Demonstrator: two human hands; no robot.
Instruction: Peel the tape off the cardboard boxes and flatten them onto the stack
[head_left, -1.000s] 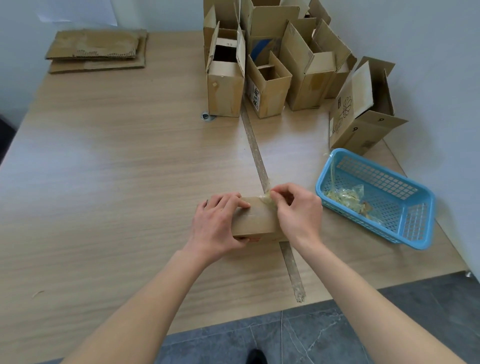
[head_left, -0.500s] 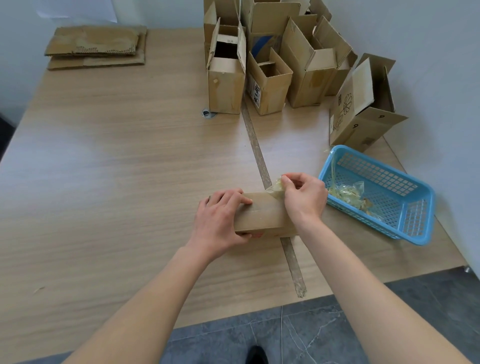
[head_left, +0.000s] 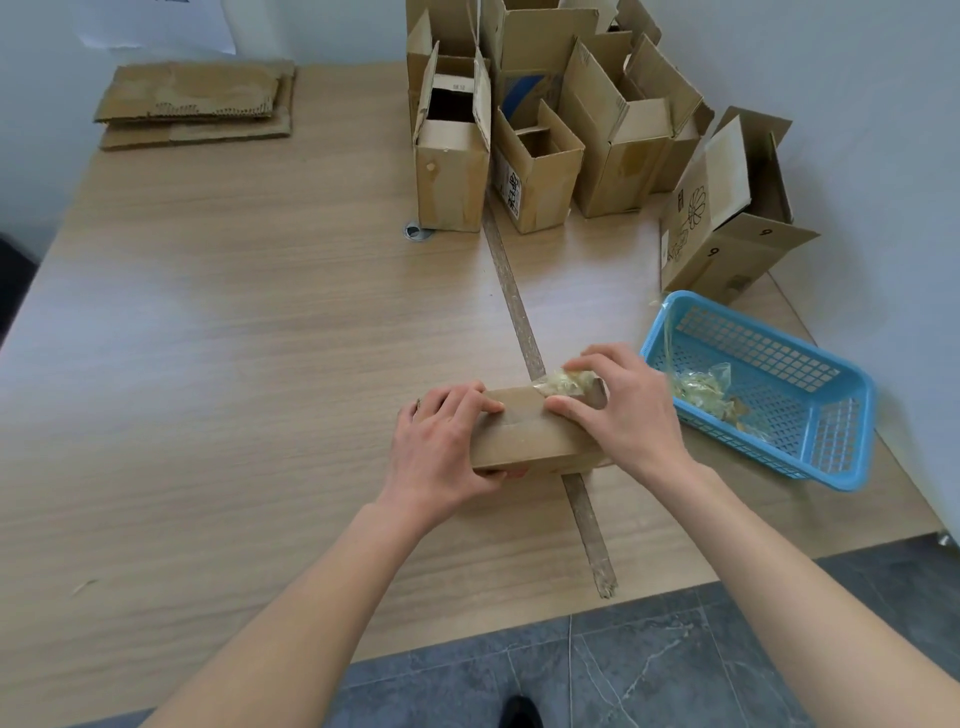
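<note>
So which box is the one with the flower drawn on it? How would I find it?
Look at the far right edge of the wooden table, just behind the blue basket. The flower box lies tipped on its side there, apart from the upright cluster of boxes. Only it has a flower outline and the number 9 printed on it.

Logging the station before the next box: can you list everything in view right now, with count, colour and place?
Small closed cardboard box: one, brown, near table edge, held.
Crumpled clear tape: one wad, yellowish, at the box's far right corner.
Open upright cardboard boxes: about six, brown, far middle to right.
Flattened cardboard stack: one, brown, far left corner.
Plastic mesh basket: one, blue, right, holding tape scraps.
Wooden table: one, light.
Left hand: grips the box's left end.
Right hand: fingers pinch the tape.
</note>
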